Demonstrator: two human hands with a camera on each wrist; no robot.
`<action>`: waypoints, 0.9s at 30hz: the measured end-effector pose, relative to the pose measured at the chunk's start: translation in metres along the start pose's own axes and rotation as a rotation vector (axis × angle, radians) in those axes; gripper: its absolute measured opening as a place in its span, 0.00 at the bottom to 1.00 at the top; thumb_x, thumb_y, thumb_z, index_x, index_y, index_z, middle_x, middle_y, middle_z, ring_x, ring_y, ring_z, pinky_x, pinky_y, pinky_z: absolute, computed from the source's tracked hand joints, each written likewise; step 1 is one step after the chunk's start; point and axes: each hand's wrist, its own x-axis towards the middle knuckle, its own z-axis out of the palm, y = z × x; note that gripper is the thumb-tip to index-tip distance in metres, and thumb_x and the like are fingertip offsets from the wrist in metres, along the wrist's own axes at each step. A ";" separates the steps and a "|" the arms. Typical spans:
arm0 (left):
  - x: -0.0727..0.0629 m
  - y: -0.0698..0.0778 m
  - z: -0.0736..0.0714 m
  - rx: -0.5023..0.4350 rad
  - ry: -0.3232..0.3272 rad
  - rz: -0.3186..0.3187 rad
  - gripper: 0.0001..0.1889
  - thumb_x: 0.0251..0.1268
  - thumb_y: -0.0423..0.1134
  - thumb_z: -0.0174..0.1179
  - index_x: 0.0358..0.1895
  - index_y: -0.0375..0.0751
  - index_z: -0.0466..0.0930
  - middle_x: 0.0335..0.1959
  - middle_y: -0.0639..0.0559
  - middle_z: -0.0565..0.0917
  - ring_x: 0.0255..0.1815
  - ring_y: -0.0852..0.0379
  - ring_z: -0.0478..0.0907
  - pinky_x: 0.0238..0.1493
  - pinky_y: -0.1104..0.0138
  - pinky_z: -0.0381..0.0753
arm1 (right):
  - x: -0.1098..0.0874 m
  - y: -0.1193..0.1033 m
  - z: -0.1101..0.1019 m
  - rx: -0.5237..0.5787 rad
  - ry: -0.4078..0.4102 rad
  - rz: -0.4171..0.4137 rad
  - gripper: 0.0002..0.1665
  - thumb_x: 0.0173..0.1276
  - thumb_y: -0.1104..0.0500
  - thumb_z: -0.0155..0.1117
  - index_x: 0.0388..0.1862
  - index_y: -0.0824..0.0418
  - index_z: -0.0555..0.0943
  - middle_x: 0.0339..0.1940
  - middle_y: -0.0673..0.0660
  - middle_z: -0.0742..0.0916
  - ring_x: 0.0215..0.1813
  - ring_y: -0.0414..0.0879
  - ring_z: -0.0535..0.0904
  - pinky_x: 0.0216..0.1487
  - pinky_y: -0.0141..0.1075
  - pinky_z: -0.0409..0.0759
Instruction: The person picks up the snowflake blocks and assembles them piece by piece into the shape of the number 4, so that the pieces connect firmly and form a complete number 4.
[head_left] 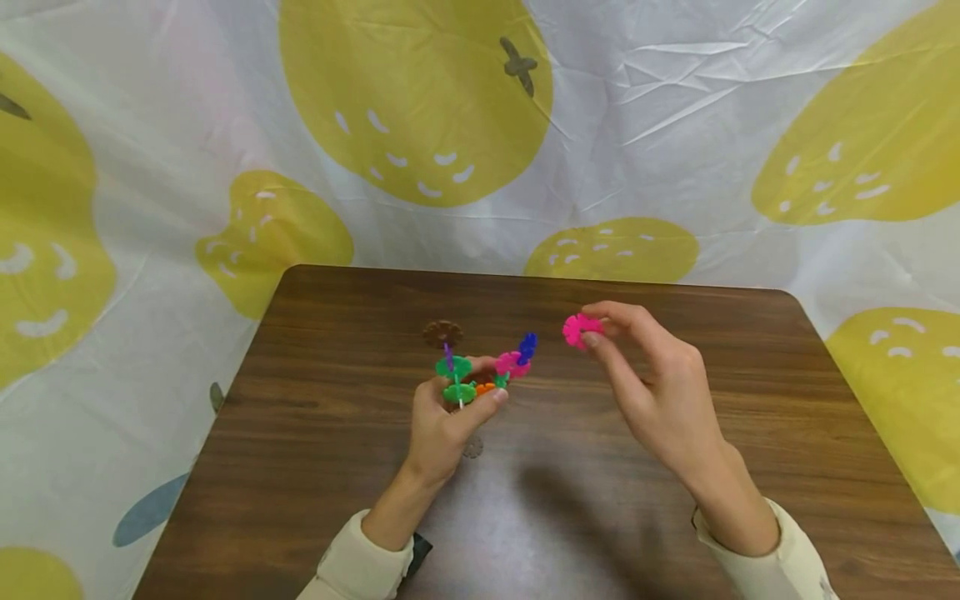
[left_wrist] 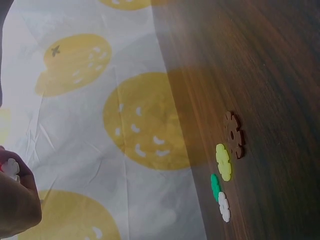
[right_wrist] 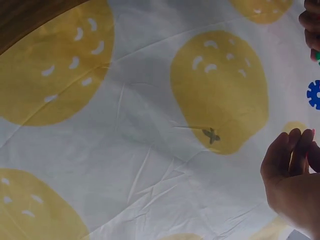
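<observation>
Fruit-print cloth (head_left: 622, 150) backs the wood-grain table (head_left: 315, 442). Inside its side edges (head_left: 221, 423), the left hand (head_left: 442, 429) grips linked discs (head_left: 453, 367); a gap away, the right hand (head_left: 671, 392) pinches a pink disc (head_left: 572, 330).

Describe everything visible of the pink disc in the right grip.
The pink disc is a flat, roughly round piece with a notched edge, plastic by its look. The right grip pinches it between thumb and fingertips, which partly cover it. It is held off the brown table, broad face towards the head camera, apart from the linked pieces in the left grip.
</observation>
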 end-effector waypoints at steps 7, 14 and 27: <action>-0.001 -0.002 0.000 0.001 -0.021 0.014 0.17 0.57 0.26 0.68 0.50 0.22 0.83 0.42 0.62 0.88 0.40 0.63 0.84 0.42 0.72 0.85 | 0.001 -0.004 0.002 -0.015 0.000 0.005 0.17 0.67 0.69 0.71 0.53 0.66 0.82 0.42 0.54 0.93 0.45 0.35 0.88 0.53 0.21 0.80; -0.002 -0.002 0.001 -0.002 -0.032 0.029 0.17 0.56 0.25 0.67 0.50 0.22 0.83 0.43 0.61 0.88 0.41 0.63 0.84 0.42 0.73 0.84 | 0.005 -0.002 0.010 -0.028 -0.001 -0.075 0.14 0.65 0.72 0.71 0.49 0.67 0.84 0.41 0.55 0.92 0.43 0.42 0.87 0.53 0.20 0.79; 0.000 -0.003 0.001 0.025 -0.029 0.016 0.17 0.56 0.27 0.67 0.50 0.23 0.84 0.42 0.60 0.88 0.40 0.64 0.84 0.42 0.73 0.84 | 0.008 0.000 0.014 -0.064 -0.029 -0.139 0.13 0.66 0.71 0.71 0.48 0.62 0.87 0.39 0.51 0.91 0.43 0.40 0.84 0.50 0.22 0.76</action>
